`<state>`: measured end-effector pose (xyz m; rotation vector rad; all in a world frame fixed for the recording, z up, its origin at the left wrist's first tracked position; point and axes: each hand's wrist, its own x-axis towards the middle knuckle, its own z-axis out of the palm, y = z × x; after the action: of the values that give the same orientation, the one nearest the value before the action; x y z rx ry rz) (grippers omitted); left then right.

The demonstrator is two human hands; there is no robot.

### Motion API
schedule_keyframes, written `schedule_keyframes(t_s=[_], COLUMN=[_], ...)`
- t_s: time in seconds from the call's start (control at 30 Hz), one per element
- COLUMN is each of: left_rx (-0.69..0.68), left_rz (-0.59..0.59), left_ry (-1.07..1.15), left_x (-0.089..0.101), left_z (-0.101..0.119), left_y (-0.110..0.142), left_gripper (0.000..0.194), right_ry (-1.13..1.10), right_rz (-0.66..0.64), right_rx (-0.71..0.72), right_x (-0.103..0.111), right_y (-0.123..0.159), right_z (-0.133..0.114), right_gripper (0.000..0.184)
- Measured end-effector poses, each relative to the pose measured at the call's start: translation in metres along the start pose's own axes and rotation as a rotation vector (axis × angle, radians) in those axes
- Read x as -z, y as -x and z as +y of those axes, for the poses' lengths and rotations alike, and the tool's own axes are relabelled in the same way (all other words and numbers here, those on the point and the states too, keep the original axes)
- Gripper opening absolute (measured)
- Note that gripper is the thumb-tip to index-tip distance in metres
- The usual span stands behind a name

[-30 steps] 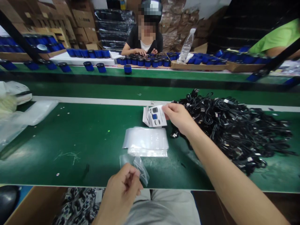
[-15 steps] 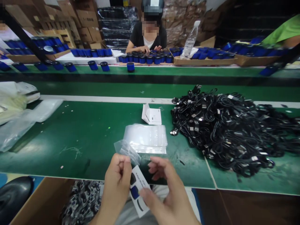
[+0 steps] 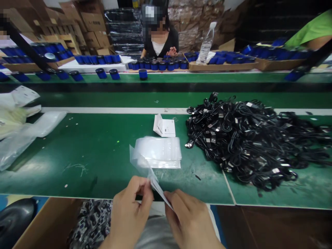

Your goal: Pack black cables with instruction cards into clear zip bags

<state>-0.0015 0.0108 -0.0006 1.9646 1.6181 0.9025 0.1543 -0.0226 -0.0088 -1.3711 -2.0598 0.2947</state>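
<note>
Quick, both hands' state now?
Left hand: closed, pinching clear plastic bag.
Right hand: closed, holding thin white paper card.

No text, brand or number is readable.

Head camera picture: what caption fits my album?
Left hand holds a clear bag, right hand a white card, near black cables.

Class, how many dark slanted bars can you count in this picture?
2: the left bar, by blue containers; the right bar, near the green sleeve. More may be hidden.
</note>
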Motion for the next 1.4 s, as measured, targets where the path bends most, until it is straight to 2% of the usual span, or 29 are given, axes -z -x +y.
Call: schedule_keyframes(t_s=[0.1,0.17,0.33,0.5,0.63,0.7,0.8,0.83,0.9,0.97,1.07,1.1,1.13,1.2,1.27,1.3,1.4], left_rx=[-0.160,-0.235,-0.208,-0.377,-0.345,-0.350,-0.339,-0.330,-0.305,-0.256,-0.156,-0.132,-0.118,-0.108,-0.096,-0.090,-0.052], left_rz=[0.012,-0.002,-0.041,-0.101,-0.051,-0.008,0.003,-0.005,-0.041,-0.096,-0.172,-0.191,-0.207,-0.231,-0.245,-0.246,-0.259], left_ry=[-0.154,-0.162,-0.080,-0.086,-0.055,-0.039,0.020,0.051,0.114,0.151,0.132,0.120,0.109,0.095,0.089,0.091,0.113], left_x=[-0.003,-0.005,-0.006,-0.007,-0.003,-0.001,0.000,0.000,-0.001,0.000,0.001,0.001,0.001,0.001,0.000,-0.001,-0.004], left_z=[-0.001,-0.004,-0.007,-0.007,-0.007,-0.006,-0.001,0.001,0.003,0.003,-0.002,-0.005,-0.007,-0.010,-0.010,-0.010,-0.009], left_y=[0.006,0.008,0.010,0.016,0.016,0.016,0.017,0.017,0.018,0.016,0.011,0.008,0.006,0.002,-0.001,-0.002,-0.003], left_gripper=[0.010,0.009,0.009,0.012,0.014,0.015,0.017,0.017,0.017,0.016,0.016,0.016,0.016,0.016,0.017,0.017,0.016], right_ry=[0.062,0.036,-0.079,-0.141,-0.441,-0.508,-0.478,-0.487,-0.498,-0.457,-0.387,-0.331,-0.199,0.225,0.534,0.590,0.561], right_rz=[-0.109,-0.151,-0.179,-0.299,-0.364,-0.299,-0.095,-0.066,-0.099,-0.221,-0.448,-0.467,-0.415,-0.242,-0.174,-0.177,-0.162], right_rx=[-0.116,-0.184,-0.276,-0.361,-0.331,-0.370,-0.555,-0.587,-0.557,-0.444,-0.227,-0.170,-0.140,-0.112,-0.065,-0.039,-0.006], right_x=[0.002,0.004,0.006,0.015,0.026,0.025,0.012,0.006,-0.001,0.002,0.026,0.036,0.045,0.058,0.064,0.065,0.069], right_y=[0.001,0.000,-0.008,-0.018,-0.021,-0.022,-0.025,-0.027,-0.032,-0.037,-0.047,-0.050,-0.055,-0.066,-0.079,-0.085,-0.093], right_z=[-0.004,-0.005,-0.005,-0.006,-0.002,0.002,0.005,0.005,0.005,0.006,0.019,0.027,0.037,0.059,0.080,0.090,0.104], right_gripper=[0.021,0.020,0.019,0.017,0.022,0.022,0.006,0.007,0.012,0.017,0.013,0.014,0.017,0.025,0.028,0.027,0.017])
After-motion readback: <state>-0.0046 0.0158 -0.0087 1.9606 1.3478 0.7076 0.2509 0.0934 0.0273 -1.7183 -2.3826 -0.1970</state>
